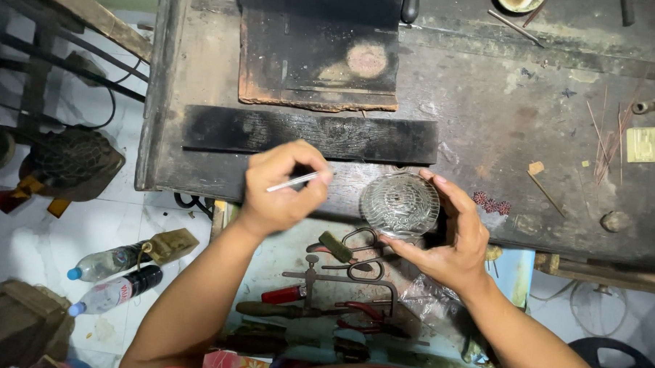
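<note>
Filigree disc [400,204], round and silvery with fine wirework, sits at the near edge of the workbench [489,117], and I have it cupped in my right hand [453,235]. My thumb is under its lower rim and my fingers curl over its right side, so the grip is closed around the disc while its patterned face stays in full view. My left hand [280,186] is just to the disc's left, fingers pinched shut on a thin white rod [293,181] that points toward the disc without touching it. Behind both hands a charred black wooden bar [311,135] lies across the bench, and behind that a scorched soldering block [319,46]. Thin copper wires [606,139] are scattered on the right of the bench, with small dark red beads [492,204] just right of my right hand. Below the bench edge I see an open drawer with scissors [354,254] and red-handled pliers [316,300]. Two plastic bottles [114,274] lie on the floor at my left.
</note>
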